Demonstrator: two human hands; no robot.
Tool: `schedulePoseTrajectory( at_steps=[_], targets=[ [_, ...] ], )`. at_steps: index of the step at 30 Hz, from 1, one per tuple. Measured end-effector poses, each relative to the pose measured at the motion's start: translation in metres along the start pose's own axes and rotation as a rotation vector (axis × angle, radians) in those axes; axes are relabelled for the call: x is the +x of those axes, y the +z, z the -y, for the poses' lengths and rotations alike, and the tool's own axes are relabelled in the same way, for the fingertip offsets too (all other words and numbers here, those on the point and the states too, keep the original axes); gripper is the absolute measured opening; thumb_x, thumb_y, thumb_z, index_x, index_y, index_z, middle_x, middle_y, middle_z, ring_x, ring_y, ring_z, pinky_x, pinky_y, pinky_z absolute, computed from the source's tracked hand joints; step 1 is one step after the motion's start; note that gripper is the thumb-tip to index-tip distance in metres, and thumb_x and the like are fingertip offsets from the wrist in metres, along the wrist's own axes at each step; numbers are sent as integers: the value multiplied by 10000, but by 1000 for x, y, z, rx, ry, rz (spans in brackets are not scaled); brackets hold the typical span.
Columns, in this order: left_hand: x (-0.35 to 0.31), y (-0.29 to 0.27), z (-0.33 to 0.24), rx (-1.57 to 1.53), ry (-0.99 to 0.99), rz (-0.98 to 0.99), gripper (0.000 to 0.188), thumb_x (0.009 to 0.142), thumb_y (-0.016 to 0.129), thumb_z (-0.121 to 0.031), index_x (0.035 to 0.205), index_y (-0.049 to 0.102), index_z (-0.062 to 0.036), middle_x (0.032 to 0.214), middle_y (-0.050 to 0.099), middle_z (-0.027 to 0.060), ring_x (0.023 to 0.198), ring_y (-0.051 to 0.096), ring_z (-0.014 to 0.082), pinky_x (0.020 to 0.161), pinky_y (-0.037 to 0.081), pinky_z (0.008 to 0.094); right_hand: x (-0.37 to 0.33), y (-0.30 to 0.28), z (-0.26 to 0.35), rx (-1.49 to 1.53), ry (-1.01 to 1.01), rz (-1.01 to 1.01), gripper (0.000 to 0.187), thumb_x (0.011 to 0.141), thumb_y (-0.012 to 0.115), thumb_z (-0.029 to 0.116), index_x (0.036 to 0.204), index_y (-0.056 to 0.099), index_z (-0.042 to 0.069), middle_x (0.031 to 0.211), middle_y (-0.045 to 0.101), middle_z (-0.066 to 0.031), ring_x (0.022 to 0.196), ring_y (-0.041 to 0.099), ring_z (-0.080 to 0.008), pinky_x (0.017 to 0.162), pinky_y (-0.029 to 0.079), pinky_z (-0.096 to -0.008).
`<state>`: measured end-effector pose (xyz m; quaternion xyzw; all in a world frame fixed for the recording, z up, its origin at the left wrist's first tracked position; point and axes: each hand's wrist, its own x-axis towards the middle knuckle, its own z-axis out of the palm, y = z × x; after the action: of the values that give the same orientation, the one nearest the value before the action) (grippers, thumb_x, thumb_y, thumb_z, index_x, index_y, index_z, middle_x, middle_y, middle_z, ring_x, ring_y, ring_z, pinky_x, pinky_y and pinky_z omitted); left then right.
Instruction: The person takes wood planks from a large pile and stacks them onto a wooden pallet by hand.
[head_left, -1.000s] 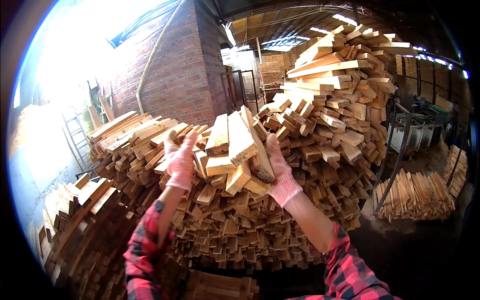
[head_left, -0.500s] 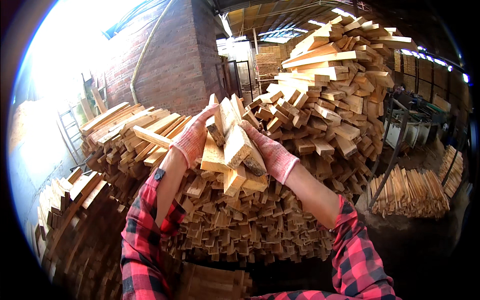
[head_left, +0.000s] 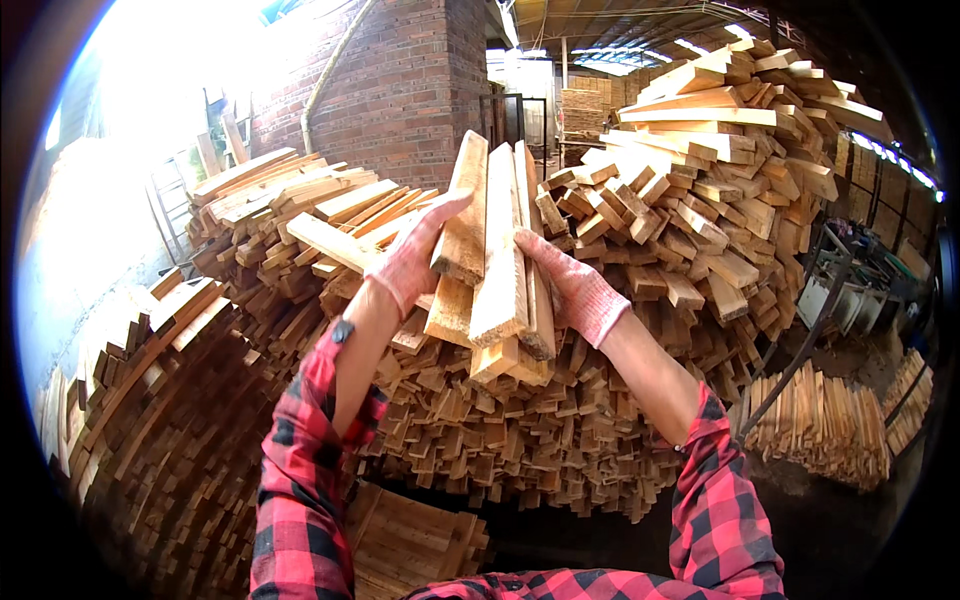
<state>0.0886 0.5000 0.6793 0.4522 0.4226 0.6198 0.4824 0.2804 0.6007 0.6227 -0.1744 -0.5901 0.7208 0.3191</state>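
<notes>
Between my gloved hands is a bundle of several pale wooden boards (head_left: 500,290), their cut ends pointing toward me. My left hand (head_left: 415,257) presses the bundle's left side, its thumb side lying along a darker-edged board (head_left: 463,225). On the opposite side my right hand (head_left: 577,290) grips the outer narrow board (head_left: 539,315), fingers mostly hidden behind the wood. Both gloves are pinkish knit. Just beneath and behind the bundle lies a big stack of boards (head_left: 530,440); whether the bundle's underside touches it cannot be told.
A tall heap of boards (head_left: 700,200) rises at the right, and another pile (head_left: 290,225) lies at the left. Nearer left stands a dark stack (head_left: 190,440). Behind is a brick wall (head_left: 390,90); bundled sticks (head_left: 820,425) and a metal bar (head_left: 800,350) are at the right.
The boards in my hands have gone from tilted and uneven to more upright and nearly parallel. My hands still clasp both sides. The view has shifted a little, moving the scenery rightward.
</notes>
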Motion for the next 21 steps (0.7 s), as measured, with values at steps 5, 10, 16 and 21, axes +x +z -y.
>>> schedulePoseTrajectory(
  at_steps=[5, 10, 16, 21],
  targets=[
    [38, -11, 2, 49, -169, 323, 404, 875, 753, -328, 1190, 672, -89, 1126, 714, 99, 979, 708, 212, 856, 599, 402, 5, -8, -4, 159, -55, 15, 1028, 739, 799, 660, 1403, 411, -23, 1258, 624, -159, 993, 688, -314, 826, 620, -457],
    [-83, -12, 57, 112, 151, 142, 627, 783, 822, -219, 1324, 562, -36, 1191, 674, 88, 1085, 651, 220, 945, 537, 382, -62, 19, -84, -657, -558, -132, 657, 1032, 349, -26, 1612, 155, 216, 1534, 421, -246, 975, 603, -134, 883, 503, -338],
    [-112, -13, 168, -68, 327, -179, 700, 805, 782, -119, 1421, 456, -56, 1236, 611, 61, 1129, 582, 173, 991, 487, 354, -67, 14, -140, -131, -279, -86, 1172, 696, 932, 355, 1575, 219, 52, 1401, 537, -137, 1279, 547, -249, 1034, 505, -377],
    [-52, -59, 163, -555, 346, -350, 650, 869, 750, -160, 1424, 418, -91, 1193, 600, 93, 976, 626, 242, 865, 554, 375, -1, 51, -50, -410, -117, 65, 1180, 612, 958, 310, 1543, 282, 52, 1422, 502, -176, 1314, 506, -304, 1141, 403, -411]
  ],
)
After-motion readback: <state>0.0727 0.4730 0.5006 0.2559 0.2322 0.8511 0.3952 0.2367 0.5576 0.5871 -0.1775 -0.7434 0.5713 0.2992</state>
